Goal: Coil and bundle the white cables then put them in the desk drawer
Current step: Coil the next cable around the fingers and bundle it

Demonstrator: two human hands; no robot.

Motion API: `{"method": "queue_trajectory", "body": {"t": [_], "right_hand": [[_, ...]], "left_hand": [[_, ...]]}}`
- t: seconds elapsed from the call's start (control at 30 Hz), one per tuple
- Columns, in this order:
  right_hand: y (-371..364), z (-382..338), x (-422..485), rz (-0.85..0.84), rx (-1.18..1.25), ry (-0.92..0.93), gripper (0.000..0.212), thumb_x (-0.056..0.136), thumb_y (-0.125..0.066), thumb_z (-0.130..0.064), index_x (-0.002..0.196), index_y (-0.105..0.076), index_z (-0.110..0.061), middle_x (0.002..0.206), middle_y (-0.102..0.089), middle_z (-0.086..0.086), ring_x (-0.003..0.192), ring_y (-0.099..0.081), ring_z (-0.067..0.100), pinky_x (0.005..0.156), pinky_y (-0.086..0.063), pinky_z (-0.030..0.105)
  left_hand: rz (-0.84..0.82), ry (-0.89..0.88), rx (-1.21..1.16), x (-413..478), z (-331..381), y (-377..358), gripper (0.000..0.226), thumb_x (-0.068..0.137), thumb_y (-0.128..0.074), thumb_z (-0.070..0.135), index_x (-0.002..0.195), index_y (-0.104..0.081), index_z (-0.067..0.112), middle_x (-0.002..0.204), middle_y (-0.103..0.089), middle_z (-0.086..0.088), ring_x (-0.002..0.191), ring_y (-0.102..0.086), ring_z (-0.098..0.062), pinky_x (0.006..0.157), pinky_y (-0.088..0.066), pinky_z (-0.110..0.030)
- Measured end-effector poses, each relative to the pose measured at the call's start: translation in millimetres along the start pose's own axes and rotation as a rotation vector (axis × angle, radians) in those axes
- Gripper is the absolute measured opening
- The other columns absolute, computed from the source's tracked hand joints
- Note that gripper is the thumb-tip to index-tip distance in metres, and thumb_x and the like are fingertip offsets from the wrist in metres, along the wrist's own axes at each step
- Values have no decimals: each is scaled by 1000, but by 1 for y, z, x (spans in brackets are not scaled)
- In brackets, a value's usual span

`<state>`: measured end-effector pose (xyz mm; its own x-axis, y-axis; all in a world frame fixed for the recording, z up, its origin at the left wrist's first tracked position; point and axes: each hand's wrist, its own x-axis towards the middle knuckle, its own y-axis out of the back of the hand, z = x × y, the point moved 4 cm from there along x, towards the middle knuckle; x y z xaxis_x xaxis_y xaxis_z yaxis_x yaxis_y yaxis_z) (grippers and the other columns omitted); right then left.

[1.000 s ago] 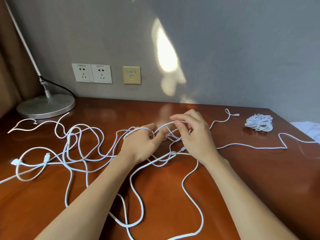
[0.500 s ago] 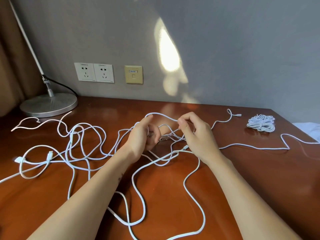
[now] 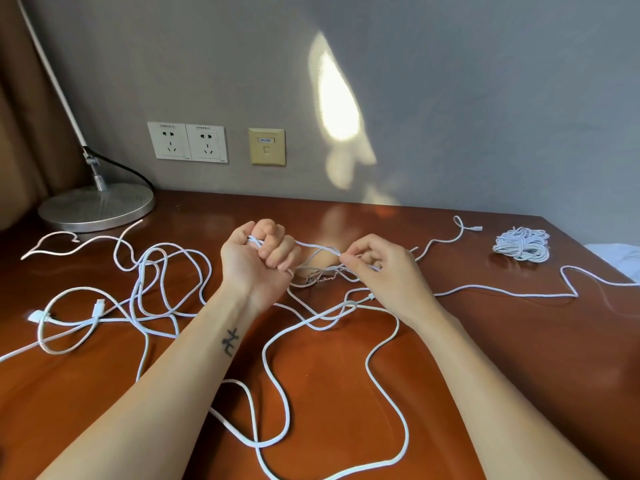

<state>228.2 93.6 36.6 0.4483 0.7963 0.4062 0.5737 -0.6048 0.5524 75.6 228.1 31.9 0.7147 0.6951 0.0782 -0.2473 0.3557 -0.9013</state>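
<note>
1. Presently, head view: the left hand (image 3: 258,258) is raised just above the glossy reddish-brown wooden desk (image 3: 519,358), wrist turned up, fingers curled into a fist round several strands of the loose thin white cables (image 3: 348,304).
2. The right hand (image 3: 384,271) is close beside it. Thumb and forefinger pinch one strand, the other fingers are bent loosely behind.
3. A short run of cable spans the gap between the two hands, clear of the desk.
4. The rest of the loose cables sprawl in open loops over the desk, mostly to the left and in front of the forearms. One length trails off to the right edge.
5. A small coiled bundle of white cable (image 3: 521,244) lies at the far right of the desk, well apart from both hands.
6. Far left: round silver metal lamp base (image 3: 97,207) on the desk.
7. Grey wall behind: two white power sockets (image 3: 187,142), with a beige square data port plate (image 3: 266,146) just beside them.
</note>
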Motion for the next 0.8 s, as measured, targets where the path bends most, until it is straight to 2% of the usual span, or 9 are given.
{"method": "queue_trajectory", "body": {"t": [0.07, 0.13, 0.23, 0.33, 0.4, 0.47, 0.53, 0.63, 0.8], "right_hand": [[-5, -3, -3, -73, 36, 7, 5, 94, -74, -38, 91, -73, -33, 65, -63, -16, 64, -58, 3, 66, -47, 21], [-11, -5, -5, -138, 28, 22, 8, 93, -75, -42, 91, -77, -35, 57, -52, -11, 59, -48, 6, 66, -48, 29], [-17, -8, -7, -224, 49, 15, 10, 92, -75, -42, 95, -82, -35, 59, -48, -2, 60, -46, 9, 64, -46, 23], [-19, -12, -9, -294, 75, -8, 13, 92, -76, -40, 101, -83, -33, 78, -73, -13, 81, -67, -1, 80, -55, 23], [-20, -14, -10, -318, 79, -9, 15, 93, -75, -37, 104, -83, -31, 97, -77, -20, 99, -69, -4, 88, -53, 19], [-20, -16, -11, -327, 71, -13, 17, 95, -72, -39, 108, -82, -33, 98, -77, -20, 99, -69, -4, 84, -51, 13], [-19, -18, -11, -321, 80, -18, 18, 98, -67, -41, 109, -80, -34, 84, -76, -9, 86, -70, 7, 79, -53, 15], [-15, -20, -10, -270, 128, -3, 20, 104, -60, -30, 113, -78, -31, 77, -72, -2, 71, -63, 2, 70, -50, 17], [-15, -16, -8, -223, 162, 27, 34, 108, -50, -13, 130, -67, -33, 99, -76, -10, 68, -55, 5, 70, -51, 22]], "left_hand": [[43, -12, -88, 4, 2, 3, 52, 105, -21, 27, 67, -54, 12, 54, -22, 4, 43, -20, -12, 48, -22, -25], [113, -38, -109, 9, 4, 8, 56, 110, -18, 37, 95, -62, 5, 57, -24, 3, 45, -22, -12, 53, -24, -25], [183, -57, -122, 14, 5, 13, 57, 111, -18, 45, 123, -58, 6, 60, -25, 2, 47, -25, -12, 57, -25, -26], [214, -51, -125, 15, 7, 15, 35, 111, -29, 39, 118, -50, 12, 62, -25, 2, 49, -25, -12, 58, -26, -26], [218, -57, -73, 16, 6, 15, 16, 111, -32, 29, 112, -44, 18, 63, -27, 3, 50, -26, -12, 58, -29, -25], [249, -144, 135, 16, 7, 16, 21, 112, -31, 20, 127, -45, 26, 64, -29, 3, 51, -29, -11, 58, -32, -25], [259, -309, 483, 16, 12, 18, 32, 114, -28, 17, 136, -48, 26, 65, -33, 4, 54, -34, -9, 58, -36, -24], [258, -445, 834, 12, 13, 15, 33, 113, -31, 17, 127, -59, 26, 64, -40, 6, 57, -40, -8, 61, -41, -25], [264, -573, 1105, 5, 10, 10, 33, 112, -33, 13, 121, -64, 20, 68, -46, 0, 63, -47, -12, 65, -45, -27]]}}
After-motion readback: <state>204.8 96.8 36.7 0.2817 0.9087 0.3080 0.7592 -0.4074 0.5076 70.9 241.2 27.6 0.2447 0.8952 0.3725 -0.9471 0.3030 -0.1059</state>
